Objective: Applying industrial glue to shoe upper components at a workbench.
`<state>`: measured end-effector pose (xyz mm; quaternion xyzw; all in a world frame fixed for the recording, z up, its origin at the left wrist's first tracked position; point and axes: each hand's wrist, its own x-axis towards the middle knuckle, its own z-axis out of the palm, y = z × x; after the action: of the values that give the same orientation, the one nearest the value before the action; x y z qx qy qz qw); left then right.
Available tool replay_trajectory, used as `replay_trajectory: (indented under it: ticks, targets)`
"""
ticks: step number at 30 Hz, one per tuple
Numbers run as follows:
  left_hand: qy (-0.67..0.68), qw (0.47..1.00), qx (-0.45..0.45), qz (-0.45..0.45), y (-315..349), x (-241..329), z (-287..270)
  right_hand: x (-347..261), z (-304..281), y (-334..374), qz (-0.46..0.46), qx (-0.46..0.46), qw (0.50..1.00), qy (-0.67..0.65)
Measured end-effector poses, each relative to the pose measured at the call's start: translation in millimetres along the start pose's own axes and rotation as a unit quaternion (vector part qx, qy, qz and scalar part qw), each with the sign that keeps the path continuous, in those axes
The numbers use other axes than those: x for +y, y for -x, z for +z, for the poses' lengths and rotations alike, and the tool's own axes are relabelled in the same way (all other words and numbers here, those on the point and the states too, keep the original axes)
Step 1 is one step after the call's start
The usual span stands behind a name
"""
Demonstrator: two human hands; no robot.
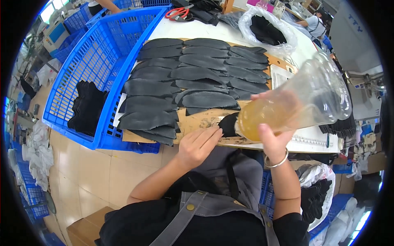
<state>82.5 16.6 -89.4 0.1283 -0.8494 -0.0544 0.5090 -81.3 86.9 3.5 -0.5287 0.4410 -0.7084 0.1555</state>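
Observation:
My right hand (274, 141), with a bangle at its wrist, is wrapped round a large clear plastic bottle (314, 92). The bottle is tilted, and yellowish liquid has collected in its lower left end, against a small black piece (227, 124) at the board's near edge. At that piece's left side my left hand (200, 145) has its fingers pressed together, the tips on its edge. Overlapping dark grey curved pieces (201, 61) lie in columns on the brown board (197, 121) beyond my hands. The bottle's low end hides part of the black piece.
A blue plastic crate (96, 139) with stacked black pieces (87, 108) stands left of the board. Red-handled scissors (179, 13) and a plastic bag (289, 43) of black pieces lie at the back. A ruler (312, 140) is near the front right edge. Other people work in the background.

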Motion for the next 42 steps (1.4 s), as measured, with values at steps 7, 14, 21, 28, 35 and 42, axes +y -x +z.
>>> replay_trajectory:
  ticks: [7,14,21,28,35,42]
  targets:
    - [0.019,0.999,-0.036,-0.015,0.5,3.5,-8.1,13.9,14.7,2.5,-0.023,-0.189,0.973,0.130]
    - [0.040,0.999,-0.025,0.011,2.5,-3.2,-4.4,12.5,3.1,-5.2,-0.119,-0.171,0.921,0.329]
    - [0.030,0.999,-0.037,-0.013,1.3,-0.2,-1.4,12.4,-57.4,4.3,-0.034,-0.012,0.961,0.275]
    - [0.051,0.998,-0.018,-0.033,-1.5,-0.2,-1.1,-33.1,-76.1,3.2,-0.065,0.128,0.928,0.343]
    - [0.053,0.998,-0.017,-0.033,-8.4,4.7,-0.8,-1.0,-1.5,4.7,-0.005,-0.056,0.993,0.107]
    - [0.022,1.000,-0.016,-0.013,-13.8,8.7,-5.9,38.7,-50.3,41.1,0.150,-0.109,0.955,0.234]
